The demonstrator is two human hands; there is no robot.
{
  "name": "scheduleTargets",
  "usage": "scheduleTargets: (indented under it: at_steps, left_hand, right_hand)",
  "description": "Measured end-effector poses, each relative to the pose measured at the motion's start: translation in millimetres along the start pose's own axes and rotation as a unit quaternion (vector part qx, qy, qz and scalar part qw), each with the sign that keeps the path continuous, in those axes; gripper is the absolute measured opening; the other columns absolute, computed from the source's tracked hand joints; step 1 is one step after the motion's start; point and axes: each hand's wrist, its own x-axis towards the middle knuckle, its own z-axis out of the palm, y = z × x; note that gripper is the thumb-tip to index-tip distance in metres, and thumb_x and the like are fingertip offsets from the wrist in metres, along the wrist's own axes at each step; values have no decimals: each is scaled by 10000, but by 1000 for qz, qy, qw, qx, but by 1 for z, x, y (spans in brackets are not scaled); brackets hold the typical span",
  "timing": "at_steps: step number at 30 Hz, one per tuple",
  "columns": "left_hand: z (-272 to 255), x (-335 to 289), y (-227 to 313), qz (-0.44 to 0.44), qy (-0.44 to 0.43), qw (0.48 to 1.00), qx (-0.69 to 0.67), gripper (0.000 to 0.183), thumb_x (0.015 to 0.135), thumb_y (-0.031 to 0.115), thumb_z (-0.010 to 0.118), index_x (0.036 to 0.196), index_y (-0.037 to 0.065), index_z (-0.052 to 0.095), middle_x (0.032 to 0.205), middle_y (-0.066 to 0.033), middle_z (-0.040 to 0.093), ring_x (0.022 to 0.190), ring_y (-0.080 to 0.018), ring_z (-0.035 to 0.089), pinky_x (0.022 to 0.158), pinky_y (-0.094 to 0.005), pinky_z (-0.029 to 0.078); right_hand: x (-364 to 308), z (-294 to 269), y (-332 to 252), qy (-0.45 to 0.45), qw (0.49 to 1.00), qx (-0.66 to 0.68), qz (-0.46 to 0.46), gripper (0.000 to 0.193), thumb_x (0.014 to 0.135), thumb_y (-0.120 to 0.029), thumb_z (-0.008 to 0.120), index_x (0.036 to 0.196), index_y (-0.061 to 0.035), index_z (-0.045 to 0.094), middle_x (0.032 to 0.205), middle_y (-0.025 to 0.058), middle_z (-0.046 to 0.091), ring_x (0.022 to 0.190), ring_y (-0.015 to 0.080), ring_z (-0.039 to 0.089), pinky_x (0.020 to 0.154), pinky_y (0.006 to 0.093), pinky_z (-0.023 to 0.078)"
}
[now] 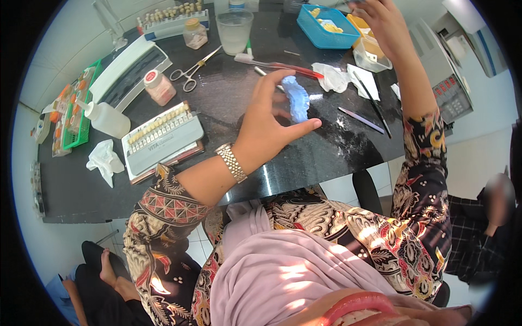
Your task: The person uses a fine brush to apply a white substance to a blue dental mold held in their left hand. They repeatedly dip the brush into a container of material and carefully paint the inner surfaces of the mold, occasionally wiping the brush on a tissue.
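At the left of the black, glossy table (70, 187): squeeze bottle (110, 120), milky plastic; glass-like jar (159, 88); steel scissors (189, 70). Mid-table, I see the left hand (265, 122) spread in a broad C, fingers and thumb gripping the blue piece (298, 100) at its ends, above the table. Matte, lumpy, slightly curved; I'd judge it light, perhaps rubbery, easily nicked at the crinkled rim. I'd hold it by the ends, softly. Farther right: crumpled tissue (331, 79), blue basket (318, 39), then the right hand (379, 20), fingers bent; contents, if any, I can't tell.
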Motion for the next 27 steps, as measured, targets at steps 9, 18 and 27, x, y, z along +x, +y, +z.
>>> scheduleTargets:
  at_steps: [9, 18, 27]
  left_hand:
    - [4, 5, -6, -9, -10, 1000, -15, 814, 661, 207, 824, 1298, 70, 337, 1228, -137, 410, 1016, -210, 564, 757, -311, 517]
    - [-3, 9, -7, -14, 14, 999, -36, 782, 671, 139, 814, 1296, 54, 351, 1241, -138, 403, 1021, -206, 567, 756, -293, 516]
    - [0, 5, -1, -42, -1, 998, -52, 779, 665, 138, 818, 1287, 65, 355, 1139, -132, 500, 965, -188, 580, 752, -283, 504]
  right_hand:
    - [-139, -77, 32, 127, 971, 82, 183, 139, 918, -75, 498, 1038, -5, 496, 1056, 144, 589, 956, 216, 602, 889, 327, 481]
    - [-153, -51, 50, 73, 989, -55, 113, 139, 882, -19, 548, 1013, 13, 515, 1066, 146, 599, 1002, 186, 590, 903, 301, 463]
    - [-150, -55, 52, 101, 986, -98, 90, 128, 894, -51, 551, 989, 23, 510, 1004, 134, 610, 923, 173, 620, 842, 293, 492]
